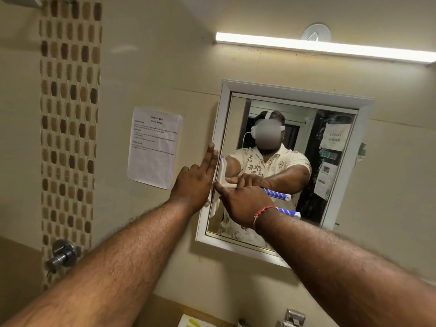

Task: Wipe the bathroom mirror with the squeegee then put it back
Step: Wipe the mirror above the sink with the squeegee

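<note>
At the near edge of the view two bare forearms reach forward and up toward the wall. Low on the near left wall sits a chrome tap knob (61, 254), at the foot of a tall strip of brown mosaic tiles (69, 128). Farther in, the right hand (244, 204), with a red thread band (262, 214) at the wrist, is closed around the handle of the squeegee (218, 182), its forefinger stretched along the white shaft toward the blade. The blue-and-white striped end of the handle sticks out to the right past the wrist. The squeegee's white blade stands upright, pressed against the glass at the left side of the mirror (285, 168), just inside the frame. The left hand (194, 182) holds nothing: its fingers lie straight and together, flat against the mirror's white left frame, fingertips pointing up, touching the frame just beside the blade. The mirror hangs on the beige tiled wall and reflects the person, both arms and the squeegee. To its left, well apart from the hand, a printed paper sheet (154, 146) is stuck to the wall. Farthest up, above the mirror, a long tube light (323, 47) glows, with a round white hook (316, 33) just over it.
</note>
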The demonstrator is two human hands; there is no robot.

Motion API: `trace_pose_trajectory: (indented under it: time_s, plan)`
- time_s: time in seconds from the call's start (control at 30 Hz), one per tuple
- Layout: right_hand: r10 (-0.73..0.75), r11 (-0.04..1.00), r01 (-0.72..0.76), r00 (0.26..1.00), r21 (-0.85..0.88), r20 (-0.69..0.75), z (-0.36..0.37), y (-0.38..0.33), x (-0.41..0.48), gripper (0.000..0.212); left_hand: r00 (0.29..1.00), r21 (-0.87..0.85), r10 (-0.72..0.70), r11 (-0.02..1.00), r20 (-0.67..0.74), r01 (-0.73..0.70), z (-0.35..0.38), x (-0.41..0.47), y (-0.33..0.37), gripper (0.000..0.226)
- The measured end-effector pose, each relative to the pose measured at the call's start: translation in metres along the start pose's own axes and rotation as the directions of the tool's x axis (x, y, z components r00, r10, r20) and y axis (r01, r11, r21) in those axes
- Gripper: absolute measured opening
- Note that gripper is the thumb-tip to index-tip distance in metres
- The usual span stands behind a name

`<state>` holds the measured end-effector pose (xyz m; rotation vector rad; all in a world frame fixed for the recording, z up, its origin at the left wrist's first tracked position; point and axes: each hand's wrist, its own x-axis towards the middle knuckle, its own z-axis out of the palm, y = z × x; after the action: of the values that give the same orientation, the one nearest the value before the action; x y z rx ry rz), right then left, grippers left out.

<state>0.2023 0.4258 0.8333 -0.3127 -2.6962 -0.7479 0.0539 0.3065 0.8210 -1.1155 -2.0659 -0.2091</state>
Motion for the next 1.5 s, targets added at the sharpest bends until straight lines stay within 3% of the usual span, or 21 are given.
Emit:
trace_pose_trajectory:
  time_s: [0.37,0.83,1.27,1.5]
  plan:
    - [-0.009,1.000,0.009,1.000,-0.006,-0.002,0.005,0.022,-0.015,0.058,0.999,0.065,-0.026,0.998,0.027,0.024,-0.003,-0.005,0.006,0.155]
    - [0.136,0.991,-0.135,0.991,0.004,-0.005,0.017,0.081,-0.087,0.057,0.999,0.059,-0.029,0.998,0.015,0.029,0.001,-0.016,0.014,0.162]
    - [0.147,0.989,-0.147,0.986,-0.006,-0.075,0.027,0.121,-0.135,0.053,0.997,-0.031,-0.052,0.998,0.061,0.054,0.006,-0.023,0.018,0.163]
    - [0.222,0.973,-0.222,0.975,-0.054,-0.013,0.027,0.139,-0.173,0.056,0.996,-0.072,-0.025,0.997,0.091,0.032,0.009,-0.025,0.015,0.162]
